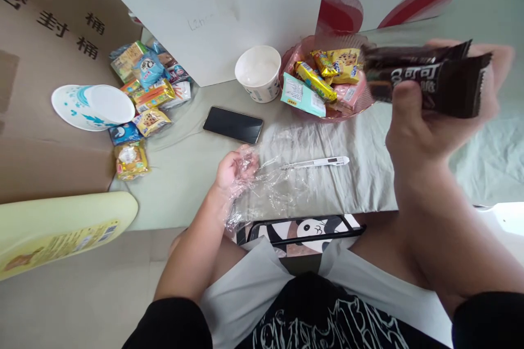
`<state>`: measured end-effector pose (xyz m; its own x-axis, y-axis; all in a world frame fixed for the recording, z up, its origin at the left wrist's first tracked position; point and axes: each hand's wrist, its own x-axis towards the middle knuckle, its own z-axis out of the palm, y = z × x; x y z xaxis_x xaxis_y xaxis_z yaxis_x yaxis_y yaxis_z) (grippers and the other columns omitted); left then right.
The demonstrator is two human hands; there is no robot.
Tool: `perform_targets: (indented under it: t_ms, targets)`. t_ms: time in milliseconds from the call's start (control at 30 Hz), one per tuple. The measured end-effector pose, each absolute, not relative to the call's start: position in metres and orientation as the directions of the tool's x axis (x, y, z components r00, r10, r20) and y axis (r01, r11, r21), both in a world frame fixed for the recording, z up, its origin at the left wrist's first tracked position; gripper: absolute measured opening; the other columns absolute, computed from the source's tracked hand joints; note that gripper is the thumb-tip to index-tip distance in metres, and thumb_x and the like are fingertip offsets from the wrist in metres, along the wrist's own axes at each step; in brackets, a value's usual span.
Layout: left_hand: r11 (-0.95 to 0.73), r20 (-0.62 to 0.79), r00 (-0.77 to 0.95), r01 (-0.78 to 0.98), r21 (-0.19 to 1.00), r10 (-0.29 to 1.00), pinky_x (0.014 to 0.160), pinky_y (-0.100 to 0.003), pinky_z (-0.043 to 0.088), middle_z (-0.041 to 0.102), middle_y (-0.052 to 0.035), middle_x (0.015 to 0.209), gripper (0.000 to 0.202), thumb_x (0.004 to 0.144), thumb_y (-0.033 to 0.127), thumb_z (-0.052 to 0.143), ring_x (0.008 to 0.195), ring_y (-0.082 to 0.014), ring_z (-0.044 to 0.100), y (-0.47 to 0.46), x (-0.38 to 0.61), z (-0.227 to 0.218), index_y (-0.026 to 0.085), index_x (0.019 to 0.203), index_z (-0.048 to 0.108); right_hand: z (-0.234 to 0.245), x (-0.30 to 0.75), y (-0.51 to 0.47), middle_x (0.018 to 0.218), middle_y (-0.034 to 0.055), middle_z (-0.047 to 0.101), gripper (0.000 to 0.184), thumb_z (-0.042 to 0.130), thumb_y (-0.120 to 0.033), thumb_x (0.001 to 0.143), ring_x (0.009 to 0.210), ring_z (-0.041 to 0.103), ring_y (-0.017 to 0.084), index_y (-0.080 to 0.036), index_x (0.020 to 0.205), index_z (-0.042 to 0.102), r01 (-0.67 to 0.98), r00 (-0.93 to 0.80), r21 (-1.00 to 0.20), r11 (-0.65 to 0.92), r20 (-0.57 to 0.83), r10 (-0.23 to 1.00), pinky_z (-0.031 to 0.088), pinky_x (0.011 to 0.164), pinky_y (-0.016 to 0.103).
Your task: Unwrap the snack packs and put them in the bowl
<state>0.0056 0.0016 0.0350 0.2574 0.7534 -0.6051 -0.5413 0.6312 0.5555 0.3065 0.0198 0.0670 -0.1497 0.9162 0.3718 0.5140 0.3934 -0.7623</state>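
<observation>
My right hand (446,103) is raised at the right, closed around dark-brown wrapped snack bars (446,84), at least two of them, slightly blurred. Low over the cloth, my left hand (237,169) has its fingers curled on crinkled clear plastic wrap (274,185), which spreads to the right across the cloth. Under or beside the wrap's edge lies a white pen (315,162). Left of the raised bars, a pink translucent bowl (356,112) holds several wrapped snacks, with a mint-green packet (301,94) at its front.
A black phone (233,125) lies beyond my left hand, and a white paper cup (258,79) stands behind it. Several snack packets (153,95) and a tipped paper bowl (94,106) are at the left. Cardboard (49,103) and white boxes (229,16) border the back. A yellow container (65,229) juts in.
</observation>
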Motion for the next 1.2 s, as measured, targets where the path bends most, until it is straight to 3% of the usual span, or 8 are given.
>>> perform_targets:
  t_ms: [233, 400, 500, 667, 800, 900, 1033, 1200]
  targets:
    - [0.642, -0.630, 0.232, -0.522, 0.562, 0.741, 0.029, -0.014, 0.017, 0.056, 0.0001, 0.060, 0.009, 0.072, 0.013, 0.047, 0.032, -0.0070, 0.035, 0.003, 0.009, 0.038, 0.020, 0.068, 0.044, 0.063, 0.318, 0.026, 0.142, 0.0166, 0.052, 0.062, 0.071, -0.061, 0.085, 0.142, 0.043, 0.039, -0.027, 0.136, 0.057, 0.685, -0.108, -0.581, 0.440, 0.516, 0.850, 0.033, 0.118, 0.067]
    - [0.673, -0.630, 0.300, -0.534, 0.511, 0.716, 0.030, -0.015, 0.016, 0.065, -0.0013, 0.066, 0.009, 0.074, 0.014, 0.049, 0.031, -0.0073, 0.034, 0.003, 0.004, 0.036, 0.020, 0.070, 0.045, 0.054, 0.295, 0.009, 0.126, 0.0137, 0.063, 0.035, 0.063, -0.038, 0.091, 0.122, 0.060, 0.034, -0.026, 0.124, 0.062, 0.612, -0.147, -0.579, 0.539, 0.586, 0.797, 0.049, 0.105, 0.059]
    - [0.694, -0.599, 0.379, -0.542, 0.474, 0.705, 0.030, -0.016, 0.015, 0.066, -0.0012, 0.066, 0.014, 0.072, 0.017, 0.051, 0.030, -0.0073, 0.031, 0.003, 0.000, 0.034, 0.021, 0.068, 0.038, 0.052, 0.282, 0.002, 0.120, 0.0113, 0.066, 0.031, 0.063, -0.033, 0.088, 0.118, 0.062, 0.033, -0.027, 0.119, 0.064, 0.598, -0.197, -0.559, 0.575, 0.592, 0.781, 0.051, 0.102, 0.058]
    - [0.708, -0.536, 0.463, -0.493, 0.506, 0.706, 0.031, -0.014, 0.017, 0.071, -0.0041, 0.074, 0.022, 0.069, 0.021, 0.057, 0.032, -0.0054, 0.034, 0.001, -0.005, 0.031, 0.021, 0.068, 0.035, 0.051, 0.305, 0.020, 0.137, 0.0143, 0.060, 0.035, 0.066, -0.033, 0.088, 0.139, 0.047, 0.041, -0.029, 0.123, 0.064, 0.781, 0.057, -0.504, 0.369, 0.646, 0.761, 0.031, 0.118, 0.068]
    - [0.709, -0.511, 0.491, -0.467, 0.529, 0.705, 0.030, -0.014, 0.019, 0.072, -0.0045, 0.077, 0.024, 0.068, 0.023, 0.060, 0.031, -0.0046, 0.034, 0.003, -0.006, 0.027, 0.021, 0.068, 0.036, 0.042, 0.321, 0.038, 0.142, 0.0169, 0.058, 0.052, 0.081, -0.048, 0.077, 0.147, 0.032, 0.048, -0.028, 0.122, 0.064, 0.806, 0.072, -0.516, 0.290, 0.572, 0.817, 0.018, 0.117, 0.075]
    - [0.706, -0.503, 0.497, -0.463, 0.536, 0.707, 0.029, -0.014, 0.019, 0.072, -0.0039, 0.076, 0.027, 0.067, 0.023, 0.063, 0.030, -0.0041, 0.034, 0.004, -0.006, 0.025, 0.021, 0.069, 0.036, 0.035, 0.314, 0.043, 0.135, 0.0159, 0.063, 0.048, 0.079, -0.051, 0.078, 0.140, 0.044, 0.046, -0.026, 0.116, 0.066, 0.806, 0.060, -0.527, 0.269, 0.526, 0.849, 0.017, 0.118, 0.076]
    - [0.706, -0.501, 0.500, -0.457, 0.541, 0.707, 0.029, -0.014, 0.019, 0.073, -0.0032, 0.078, 0.028, 0.068, 0.023, 0.066, 0.030, -0.0034, 0.034, 0.005, -0.006, 0.024, 0.020, 0.069, 0.038, 0.035, 0.304, 0.046, 0.118, 0.0102, 0.071, 0.022, 0.070, -0.043, 0.085, 0.119, 0.062, 0.036, -0.027, 0.100, 0.070, 0.793, 0.034, -0.545, 0.272, 0.486, 0.873, 0.017, 0.120, 0.073]
    - [0.714, -0.498, 0.512, -0.472, 0.517, 0.699, 0.030, -0.014, 0.017, 0.073, -0.0047, 0.079, 0.024, 0.069, 0.022, 0.062, 0.030, -0.0040, 0.032, 0.004, -0.005, 0.028, 0.020, 0.068, 0.037, 0.045, 0.297, 0.029, 0.100, 0.0101, 0.070, 0.018, 0.068, -0.041, 0.087, 0.109, 0.065, 0.034, -0.026, 0.098, 0.070, 0.700, 0.019, -0.598, 0.390, 0.562, 0.827, 0.034, 0.115, 0.066]
